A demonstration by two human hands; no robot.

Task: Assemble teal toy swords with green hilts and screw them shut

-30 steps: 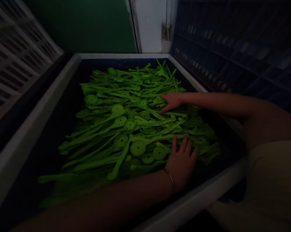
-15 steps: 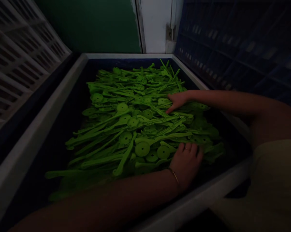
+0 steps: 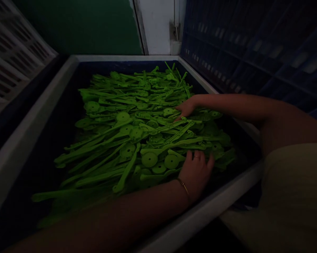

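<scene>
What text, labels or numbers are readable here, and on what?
None can be read.
Green plastic parts: some strips show small raised marks, too small and dim to read.
Bin, blue crates, white crate, wall: no lettering shows.
Left hand and right hand, resting on the pile: a ring and a bracelet, no writing seen.
</scene>
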